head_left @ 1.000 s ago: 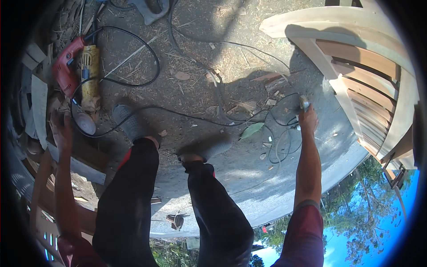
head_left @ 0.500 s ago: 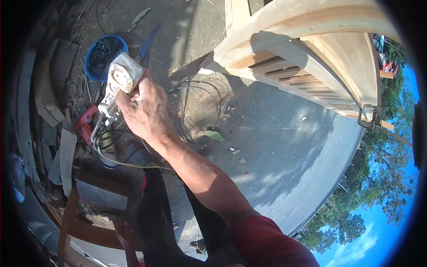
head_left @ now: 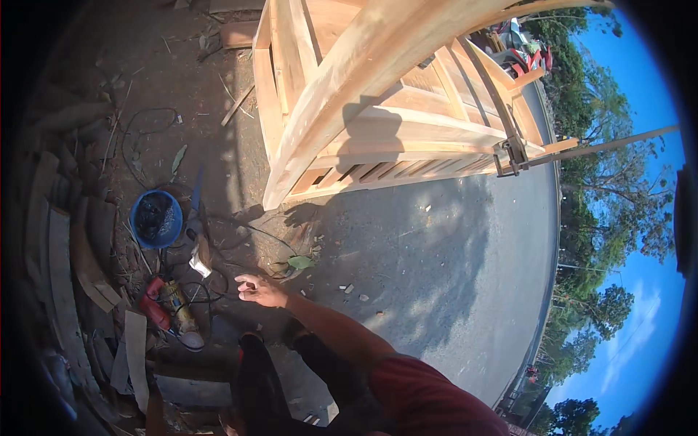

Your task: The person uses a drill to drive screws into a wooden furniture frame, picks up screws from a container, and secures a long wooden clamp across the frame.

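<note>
My right hand is over the ground with its fingers a little bent and apart, and nothing shows in it. To its left on the ground lies a white block-like thing, close to the handle of a handsaw. A red power tool and a yellow cylindrical power tool lie side by side further left, with dark cords about them. A small skin-toned patch at the lower edge, by my legs, may be my left hand; its fingers cannot be made out.
A large wooden frame with slats stands ahead, a metal bar clamp on its right end. Beyond the tools is a blue bucket with dark contents. Wood offcuts are piled at the left. A paved surface stretches right.
My right hand held a white socket block with a round part on top; now it is drawn back and opened. My view has swung right and up, showing more of the frame.
</note>
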The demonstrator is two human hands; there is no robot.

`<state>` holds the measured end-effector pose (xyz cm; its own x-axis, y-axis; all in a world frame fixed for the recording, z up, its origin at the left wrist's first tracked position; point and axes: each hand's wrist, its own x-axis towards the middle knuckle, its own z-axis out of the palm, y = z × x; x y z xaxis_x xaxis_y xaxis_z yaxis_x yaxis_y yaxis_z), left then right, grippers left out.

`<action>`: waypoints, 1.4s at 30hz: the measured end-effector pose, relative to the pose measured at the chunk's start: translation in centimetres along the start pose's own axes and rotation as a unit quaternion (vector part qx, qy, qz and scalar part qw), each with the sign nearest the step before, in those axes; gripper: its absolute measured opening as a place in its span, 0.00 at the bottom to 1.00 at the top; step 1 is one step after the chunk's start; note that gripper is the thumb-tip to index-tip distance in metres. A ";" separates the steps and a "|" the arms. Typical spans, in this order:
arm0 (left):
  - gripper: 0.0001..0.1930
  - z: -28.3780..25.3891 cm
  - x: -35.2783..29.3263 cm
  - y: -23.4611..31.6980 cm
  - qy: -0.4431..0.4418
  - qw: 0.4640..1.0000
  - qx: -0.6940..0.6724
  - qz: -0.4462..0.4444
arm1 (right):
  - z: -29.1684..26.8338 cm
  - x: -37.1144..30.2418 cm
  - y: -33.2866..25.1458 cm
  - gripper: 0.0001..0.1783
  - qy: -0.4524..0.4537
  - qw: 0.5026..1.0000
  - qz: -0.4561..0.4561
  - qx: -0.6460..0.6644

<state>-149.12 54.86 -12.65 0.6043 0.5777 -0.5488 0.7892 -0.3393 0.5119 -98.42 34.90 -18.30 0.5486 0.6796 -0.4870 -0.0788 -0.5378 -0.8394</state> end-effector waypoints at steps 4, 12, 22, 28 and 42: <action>0.21 -5.6 3.6 4.0 -0.021 0.956 -0.245 -0.160 | -0.9 -15.9 0.3 0.25 0.070 0.973 0.213 0.049; 0.15 -6.5 11.5 15.9 -0.180 0.914 -0.302 -0.203 | -8.3 -45.4 -4.1 0.29 0.292 0.834 0.425 0.197; 0.15 4.9 13.3 48.2 -0.267 0.807 0.237 0.470 | -26.6 -58.1 2.3 0.27 0.370 0.775 0.285 0.426; 0.16 16.5 6.0 73.7 -0.220 0.858 0.123 0.448 | -52.8 -55.7 13.2 0.20 0.546 0.700 0.218 0.405; 0.18 37.0 3.2 106.3 -0.177 0.870 -0.054 0.457 | -66.0 -55.5 17.4 0.24 0.480 0.826 0.283 0.086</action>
<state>-59.23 -6.87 15.58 0.9848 -0.1687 -0.0402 -0.0414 -0.4539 0.8901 -75.32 -45.14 10.04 0.7837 -0.4093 -0.4672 -0.6210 -0.4994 -0.6041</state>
